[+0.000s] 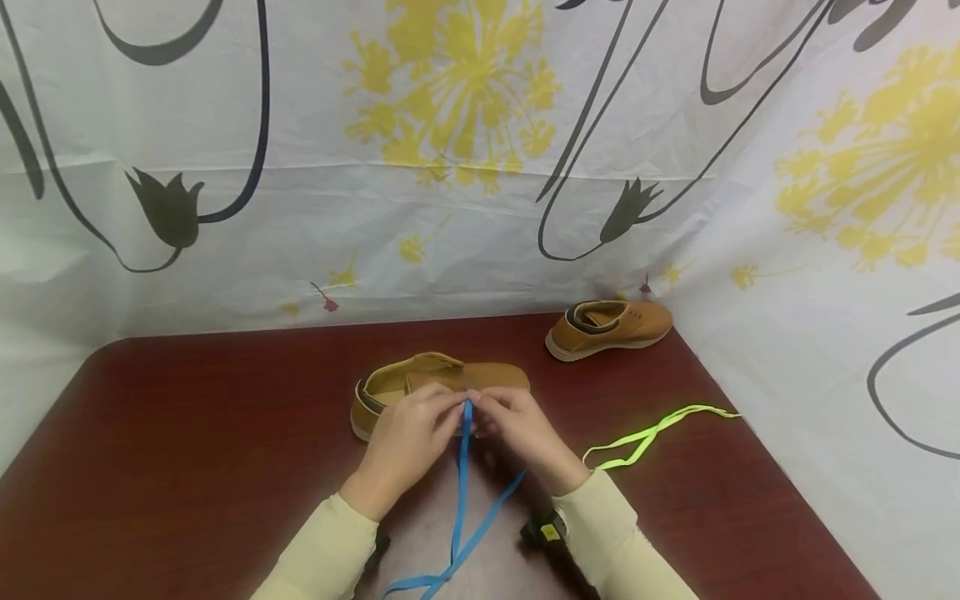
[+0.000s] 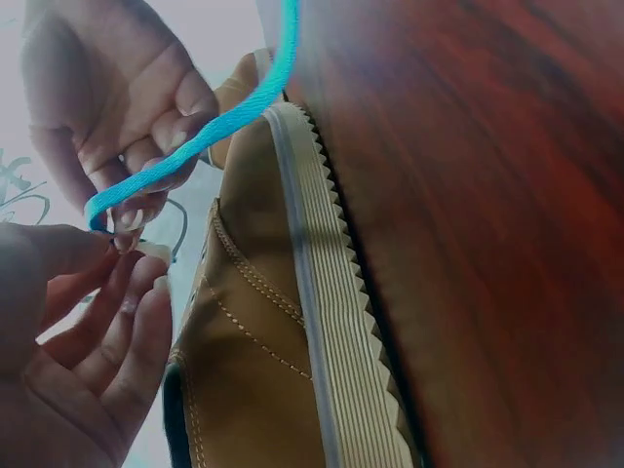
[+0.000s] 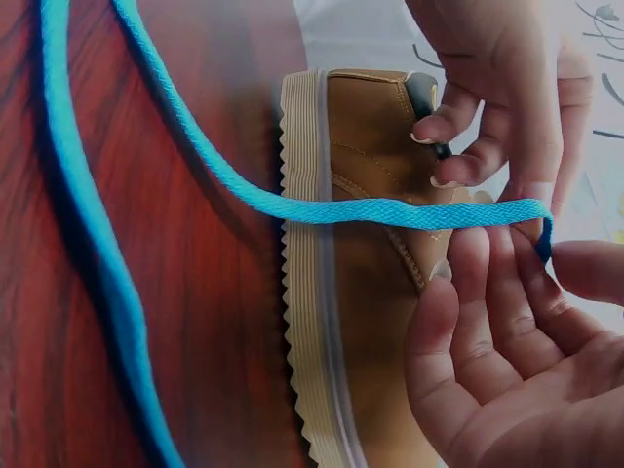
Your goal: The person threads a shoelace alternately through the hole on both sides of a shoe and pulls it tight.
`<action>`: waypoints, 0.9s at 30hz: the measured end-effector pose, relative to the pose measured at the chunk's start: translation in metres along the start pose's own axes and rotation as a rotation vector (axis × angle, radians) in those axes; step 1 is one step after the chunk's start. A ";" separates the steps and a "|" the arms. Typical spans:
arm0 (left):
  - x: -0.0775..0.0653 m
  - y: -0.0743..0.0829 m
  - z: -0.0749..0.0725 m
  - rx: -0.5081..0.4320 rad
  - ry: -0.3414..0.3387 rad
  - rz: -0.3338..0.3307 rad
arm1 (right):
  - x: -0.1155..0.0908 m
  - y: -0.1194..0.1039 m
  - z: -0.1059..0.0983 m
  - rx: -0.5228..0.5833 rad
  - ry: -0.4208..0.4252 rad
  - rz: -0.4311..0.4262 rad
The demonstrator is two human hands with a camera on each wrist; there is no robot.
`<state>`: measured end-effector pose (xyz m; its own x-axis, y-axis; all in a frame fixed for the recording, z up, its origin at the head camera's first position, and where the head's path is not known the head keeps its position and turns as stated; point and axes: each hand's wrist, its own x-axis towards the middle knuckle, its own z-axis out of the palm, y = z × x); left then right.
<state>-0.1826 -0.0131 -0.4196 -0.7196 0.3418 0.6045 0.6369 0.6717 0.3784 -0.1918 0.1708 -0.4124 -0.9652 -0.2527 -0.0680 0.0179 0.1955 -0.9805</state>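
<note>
A tan shoe (image 1: 495, 375) with a cream ridged sole stands on the dark red table, toe to the right in the head view. Just over its near side, the left hand (image 1: 408, 433) and the right hand (image 1: 528, 429) meet, both pinching a flat blue shoelace (image 1: 462, 483) near one end. From the fingertips the lace hangs toward the front of the table, where its strands cross. In the right wrist view, the lace (image 3: 380, 212) runs across the shoe's side (image 3: 366, 156) and bends down sharply at the fingertips. Fingers partly hide the tip.
A second tan shoe (image 1: 637, 325) stands at the back right of the table (image 1: 187, 433). A neon yellow-green lace (image 1: 645, 437) lies to the right of the right hand. White patterned cloth (image 1: 300, 208) hangs behind the table and along its right side.
</note>
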 end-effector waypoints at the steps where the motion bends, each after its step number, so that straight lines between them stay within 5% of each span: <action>1: 0.000 0.000 0.000 -0.009 -0.011 -0.018 | 0.000 0.001 0.000 0.003 -0.004 -0.004; 12: 0.018 -0.003 -0.008 0.021 0.030 -0.095 | 0.002 0.007 -0.008 0.012 -0.030 -0.008; 21: 0.022 -0.010 -0.007 0.034 -0.162 -0.173 | 0.007 0.011 -0.007 0.055 -0.069 0.003; 27: 0.026 -0.010 -0.003 0.035 -0.218 -0.242 | 0.008 0.016 -0.001 0.099 -0.057 0.045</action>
<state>-0.2063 -0.0130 -0.4054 -0.8935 0.3000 0.3341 0.4332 0.7717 0.4656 -0.1997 0.1731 -0.4286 -0.9465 -0.2999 -0.1195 0.0887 0.1142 -0.9895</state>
